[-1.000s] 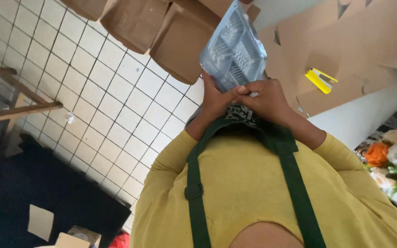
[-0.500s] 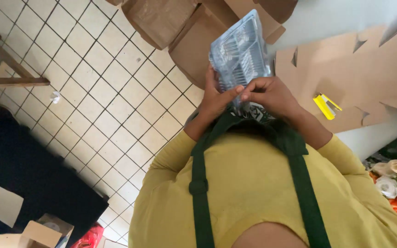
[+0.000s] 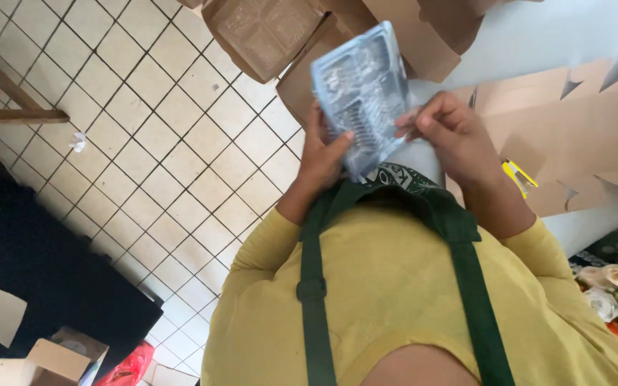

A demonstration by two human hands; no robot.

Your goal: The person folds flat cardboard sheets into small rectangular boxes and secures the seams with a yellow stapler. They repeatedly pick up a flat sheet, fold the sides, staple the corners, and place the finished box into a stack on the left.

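I hold a clear plastic blister pack (image 3: 360, 93) up in front of my chest, tilted, with small metal parts dimly visible inside. My left hand (image 3: 323, 154) grips its lower left side, thumb across the front. My right hand (image 3: 452, 136) pinches the pack's right edge with its fingertips. Below the hands are my yellow shirt (image 3: 395, 286) and the green apron straps (image 3: 314, 286).
Open brown cardboard boxes (image 3: 266, 32) lie on the white tiled floor (image 3: 151, 164). Flat cardboard sheets (image 3: 574, 121) and a yellow hand tool (image 3: 518, 175) rest on a white surface at right. Flowers (image 3: 616, 289) sit at the lower right, a dark mat (image 3: 30, 264) and small boxes (image 3: 44, 357) at the lower left.
The pack has come up and away from my chest. My right hand has moved from beneath it to its right edge. The view has shifted a little.
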